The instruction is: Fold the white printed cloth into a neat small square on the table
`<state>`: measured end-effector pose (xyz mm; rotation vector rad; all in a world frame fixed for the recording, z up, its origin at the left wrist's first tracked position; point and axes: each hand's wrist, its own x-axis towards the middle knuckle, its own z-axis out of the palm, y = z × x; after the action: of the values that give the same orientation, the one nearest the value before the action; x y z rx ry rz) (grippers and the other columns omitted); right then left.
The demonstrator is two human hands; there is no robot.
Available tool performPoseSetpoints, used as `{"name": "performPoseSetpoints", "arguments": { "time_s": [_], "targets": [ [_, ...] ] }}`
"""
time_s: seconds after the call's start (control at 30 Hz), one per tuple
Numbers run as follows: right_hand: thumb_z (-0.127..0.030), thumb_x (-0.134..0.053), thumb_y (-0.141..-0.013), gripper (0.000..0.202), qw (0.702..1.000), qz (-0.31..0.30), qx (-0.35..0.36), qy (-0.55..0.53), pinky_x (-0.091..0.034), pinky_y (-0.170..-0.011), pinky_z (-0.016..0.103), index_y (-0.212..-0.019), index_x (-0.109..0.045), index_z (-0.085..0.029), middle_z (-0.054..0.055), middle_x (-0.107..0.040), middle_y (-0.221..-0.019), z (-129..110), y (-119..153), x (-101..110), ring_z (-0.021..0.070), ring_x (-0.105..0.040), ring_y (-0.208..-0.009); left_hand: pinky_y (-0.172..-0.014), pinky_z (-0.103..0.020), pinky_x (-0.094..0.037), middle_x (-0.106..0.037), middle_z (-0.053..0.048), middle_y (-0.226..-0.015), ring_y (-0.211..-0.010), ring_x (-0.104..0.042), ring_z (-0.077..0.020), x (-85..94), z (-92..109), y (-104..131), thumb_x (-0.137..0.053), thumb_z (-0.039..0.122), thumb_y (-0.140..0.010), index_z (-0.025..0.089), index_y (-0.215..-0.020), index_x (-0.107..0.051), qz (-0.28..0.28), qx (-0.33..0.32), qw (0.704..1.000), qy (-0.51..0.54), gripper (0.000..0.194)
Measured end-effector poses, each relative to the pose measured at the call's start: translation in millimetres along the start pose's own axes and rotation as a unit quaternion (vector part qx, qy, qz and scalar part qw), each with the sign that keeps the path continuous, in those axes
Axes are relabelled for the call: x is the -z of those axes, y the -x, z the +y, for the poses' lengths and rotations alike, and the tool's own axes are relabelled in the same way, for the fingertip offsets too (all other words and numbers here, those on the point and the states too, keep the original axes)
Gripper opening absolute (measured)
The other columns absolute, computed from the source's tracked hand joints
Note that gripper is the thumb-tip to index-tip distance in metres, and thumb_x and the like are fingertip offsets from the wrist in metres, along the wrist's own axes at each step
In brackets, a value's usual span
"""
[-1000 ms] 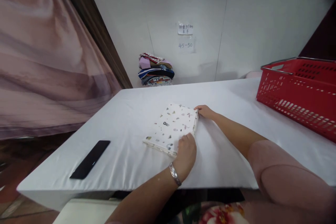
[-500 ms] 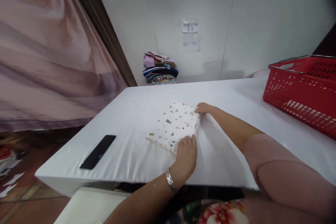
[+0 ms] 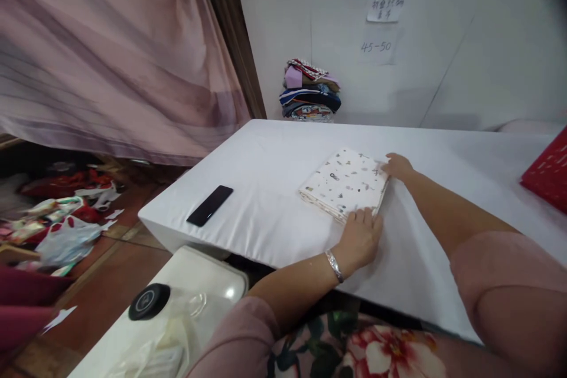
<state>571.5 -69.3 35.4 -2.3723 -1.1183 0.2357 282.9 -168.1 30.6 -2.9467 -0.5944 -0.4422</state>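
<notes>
Table (image 3: 266,189), folded cloth (image 3: 348,182) (basket (image 3: 548,172) now less visible)

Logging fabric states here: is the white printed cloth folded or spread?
Folded: the printed cloth lies as a compact panel, layers showing along its near edge.

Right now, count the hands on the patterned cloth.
2: the left hand at the near right corner of the patterned cloth, the right hand at its far right corner.

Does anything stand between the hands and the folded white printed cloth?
Nothing visible does: the left hand touches the near right corner of the folded white printed cloth, and the right hand touches its far right corner.
</notes>
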Motion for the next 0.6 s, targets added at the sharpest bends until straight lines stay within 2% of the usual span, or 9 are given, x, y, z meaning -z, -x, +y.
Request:
{"name": "performPoseSetpoints", "arguments": {
  "time_s": [0.13, 0.23, 0.33, 0.4, 0.5, 0.6],
  "targets": [
    [-0.032, -0.056, -0.076, 0.052, 1.0, -0.001, 0.0, 0.016, -0.041, -0.096, 0.041, -0.123, -0.055, -0.009, 0.017, -0.059, -0.122, 20, 17, -11, 0.0302, -0.053, -0.114, -0.089, -0.041, -0.037, -0.045, -0.018, -0.13, -0.109, -0.046, -0.0274, -8.8, -3, 2, -0.046, 0.024, -0.084, 0.011, -0.131, -0.04, 0.034, -0.007, 0.998, 0.045, 0.049],
    [-0.037, -0.048, -0.081, 0.058, 0.999, 0.037, 0.018, 0.011, -0.037, -0.1, 0.044, -0.129, -0.049, -0.004, 0.021, -0.052, -0.13, 16, 31, -10, 0.0319, -0.048, -0.12, -0.095, -0.041, -0.036, -0.044, -0.016, -0.134, -0.115, -0.044, -0.0267, -5.4, -9, 9, -0.049, 0.029, -0.084, 0.01, -0.133, -0.037, 0.041, -0.019, 0.994, 0.098, 0.054],
    [-0.036, -0.043, -0.084, 0.05, 0.985, 0.104, 0.133, -0.023, -0.034, -0.104, 0.045, -0.123, -0.054, -0.007, 0.018, -0.052, -0.131, -4, 60, -4, 0.0297, -0.045, -0.123, -0.103, -0.041, -0.03, -0.048, -0.013, -0.134, -0.121, -0.043, -0.0234, 1.3, -26, 18, -0.047, 0.037, -0.086, 0.014, -0.134, -0.037, 0.048, -0.033, 0.985, 0.161, 0.054],
    [-0.038, -0.043, -0.085, 0.041, 0.965, 0.103, 0.232, -0.061, -0.038, -0.101, 0.044, -0.115, -0.061, -0.015, 0.012, -0.058, -0.125, -21, 94, -1, 0.0265, -0.049, -0.119, -0.108, -0.044, -0.025, -0.049, -0.011, -0.134, -0.125, -0.041, -0.0218, 4.4, -47, 25, -0.045, 0.038, -0.088, 0.018, -0.132, -0.039, 0.065, -0.029, 0.98, 0.185, 0.049],
    [-0.042, -0.042, -0.089, 0.035, 0.94, 0.033, 0.333, -0.062, -0.034, -0.104, 0.049, -0.11, -0.063, -0.022, 0.008, -0.064, -0.117, -41, 159, 0, 0.025, -0.052, -0.116, -0.11, -0.045, -0.023, -0.048, -0.01, -0.135, -0.129, -0.037, -0.0215, 4.1, -91, 37, -0.046, 0.029, -0.086, 0.018, -0.13, -0.043, 0.118, 0.044, 0.974, 0.187, 0.046],
    [-0.041, -0.041, -0.091, 0.036, 0.917, -0.036, 0.398, -0.01, -0.025, -0.108, 0.053, -0.119, -0.057, -0.024, 0.007, -0.059, -0.125, -47, 209, -6, 0.0249, -0.047, -0.122, -0.109, -0.041, -0.028, -0.046, -0.01, -0.137, -0.13, -0.037, -0.0216, -1.6, -134, 42, -0.049, 0.017, -0.08, 0.016, -0.13, -0.045, 0.157, 0.204, 0.949, 0.183, 0.05]
  ]
}}
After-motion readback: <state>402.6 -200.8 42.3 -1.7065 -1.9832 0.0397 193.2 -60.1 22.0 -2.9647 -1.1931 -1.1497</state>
